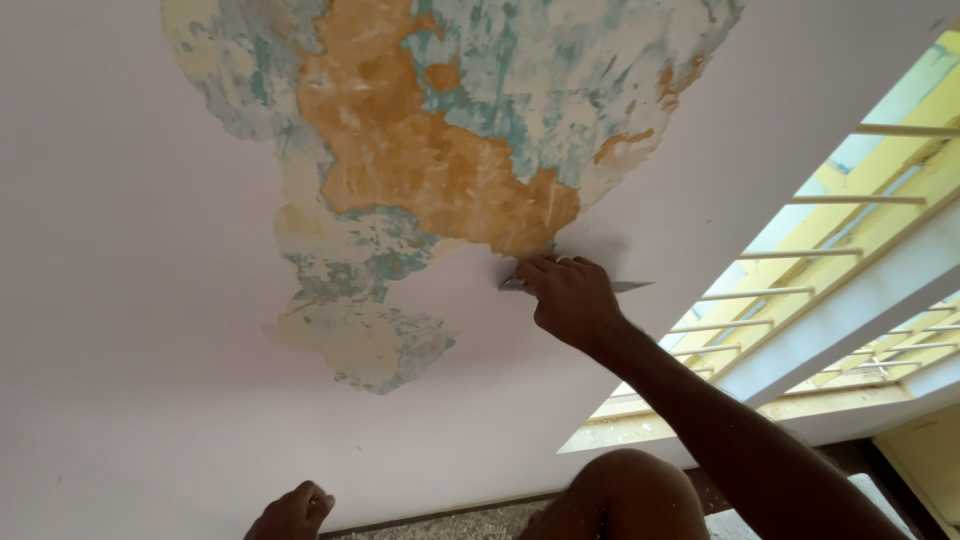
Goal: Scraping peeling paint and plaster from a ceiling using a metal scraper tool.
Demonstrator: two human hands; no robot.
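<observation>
My right hand point(567, 296) is raised against a pale wall point(130, 300) and grips a flat metal scraper blade point(628, 287), whose edge lies on the wall just under a large patch of stripped paint point(430, 150). The patch shows orange, teal and cream layers. My left hand point(292, 514) is low at the bottom edge with its fingers curled; whether it holds anything is not visible. My knee point(620, 495) shows between the two arms.
A window with white horizontal bars point(830, 250) and a white frame sits to the right, yellow surfaces beyond it. A gritty floor strip point(450, 525) with paint flakes runs along the wall's base.
</observation>
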